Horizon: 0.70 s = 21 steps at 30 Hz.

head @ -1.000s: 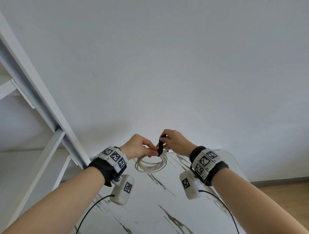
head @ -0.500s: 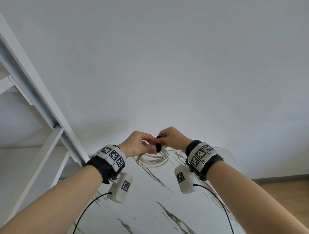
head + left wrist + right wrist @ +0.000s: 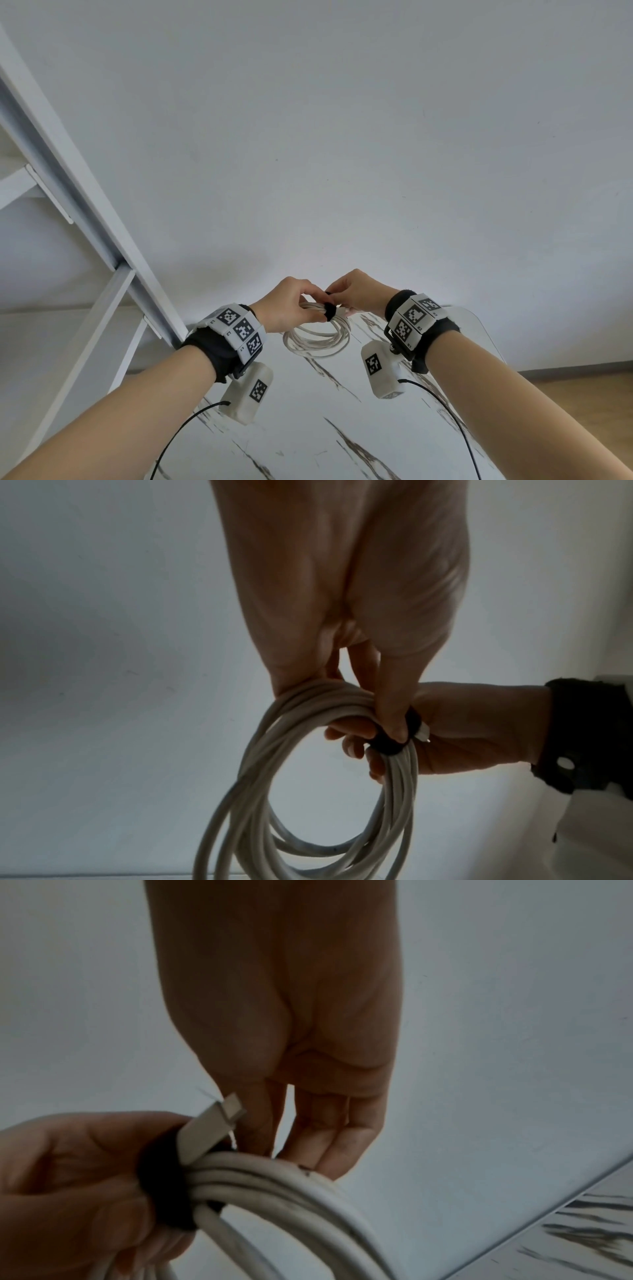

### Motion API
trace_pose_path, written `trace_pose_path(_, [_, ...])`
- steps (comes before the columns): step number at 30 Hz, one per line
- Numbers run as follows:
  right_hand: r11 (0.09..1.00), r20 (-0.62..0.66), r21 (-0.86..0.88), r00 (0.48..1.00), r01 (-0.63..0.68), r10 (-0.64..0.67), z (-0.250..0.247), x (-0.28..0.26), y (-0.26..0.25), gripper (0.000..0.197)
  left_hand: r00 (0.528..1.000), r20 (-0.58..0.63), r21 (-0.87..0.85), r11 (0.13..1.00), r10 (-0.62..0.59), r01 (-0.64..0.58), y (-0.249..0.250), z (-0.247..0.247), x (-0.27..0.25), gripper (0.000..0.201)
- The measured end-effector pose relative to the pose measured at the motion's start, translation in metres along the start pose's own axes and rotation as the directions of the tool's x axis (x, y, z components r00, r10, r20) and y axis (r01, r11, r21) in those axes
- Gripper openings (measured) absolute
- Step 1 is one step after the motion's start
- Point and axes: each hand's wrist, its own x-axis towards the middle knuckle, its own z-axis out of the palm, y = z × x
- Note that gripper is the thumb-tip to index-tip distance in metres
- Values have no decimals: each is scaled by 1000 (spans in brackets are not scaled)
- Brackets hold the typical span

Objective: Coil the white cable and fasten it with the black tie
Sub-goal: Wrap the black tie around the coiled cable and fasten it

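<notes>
Several loops of the white cable (image 3: 317,337) form one coil, held in the air above the far end of the marble-patterned table (image 3: 308,428) and in front of the plain wall (image 3: 342,137). The black tie (image 3: 330,311) is wrapped around the gathered strands at the top of the coil; in the left wrist view it encircles the bundle (image 3: 394,739). A flat white connector (image 3: 209,1134) projects from the bundle just beside the tie, pointing up and away from the coil.

The left hand (image 3: 291,303) grips the top of the coil, fingers curled around the strands, with the thumb (image 3: 390,712) pressed onto the tie. The right hand (image 3: 356,291) meets it from the opposite side; its fingers (image 3: 329,1139) point downward against the cable just beside the tie, and the fingertips are bent in onto the tie and strands in the left wrist view. Whether the tie's end is fully fastened cannot be determined.

Each forearm carries a black wristband with white marker blocks (image 3: 239,329) and a white camera unit (image 3: 382,370) below the wrist, each with a black lead trailing toward the viewer. A white frame (image 3: 85,212) stands at the left, and wooden flooring (image 3: 582,387) shows at the right.
</notes>
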Motion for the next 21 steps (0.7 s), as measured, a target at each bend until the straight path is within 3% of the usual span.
trace_pose_path(16, [996,19,91,1000,-16,14,2,8,8,16,1000,22,-29,1000,9,-8,-2,-4,4,26])
trace_pose_path(21, [998,-28,67,1000,6,-4,6,9,10,6,999,42,-42,999,21,-19,-5,-5,4,24])
